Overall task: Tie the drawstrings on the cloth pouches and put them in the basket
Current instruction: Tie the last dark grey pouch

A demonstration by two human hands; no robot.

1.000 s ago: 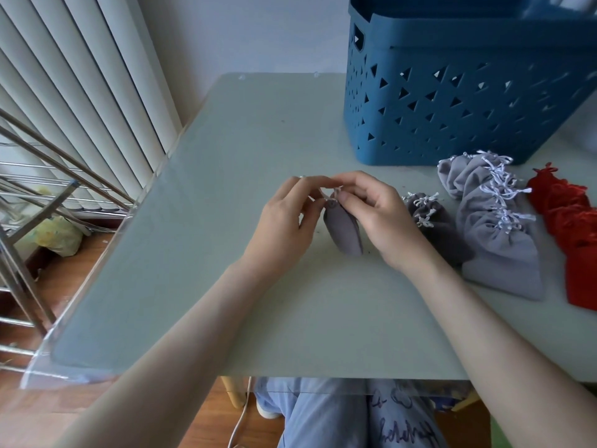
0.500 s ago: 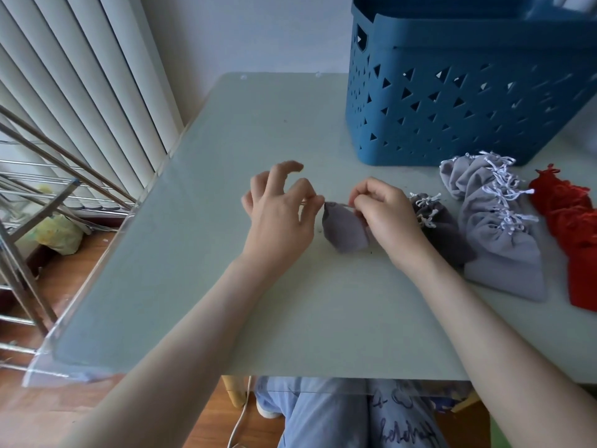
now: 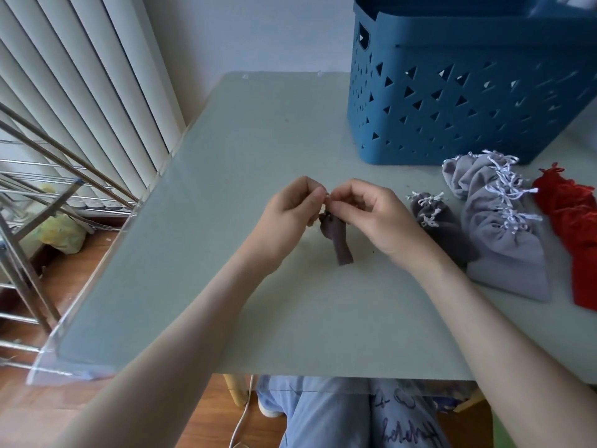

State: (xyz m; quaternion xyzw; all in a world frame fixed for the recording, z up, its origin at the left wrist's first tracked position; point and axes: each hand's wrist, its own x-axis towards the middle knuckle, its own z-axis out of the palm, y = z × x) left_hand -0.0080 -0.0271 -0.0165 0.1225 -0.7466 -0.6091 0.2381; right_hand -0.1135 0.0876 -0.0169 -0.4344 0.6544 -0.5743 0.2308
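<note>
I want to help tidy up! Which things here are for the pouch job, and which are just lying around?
For the job: held pouch, left hand, right hand, dark pouches, grey pouches, red pouches, basket.
Lying about: rack, yellow bag, blinds.

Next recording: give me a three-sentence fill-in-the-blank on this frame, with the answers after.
1. The left hand and right hand pinch the drawstring of a small ____ pouch.
2. The basket at the table's back is ____.
3. The pile at the far right holds ____ pouches.
Answers: grey; blue; red.
</note>
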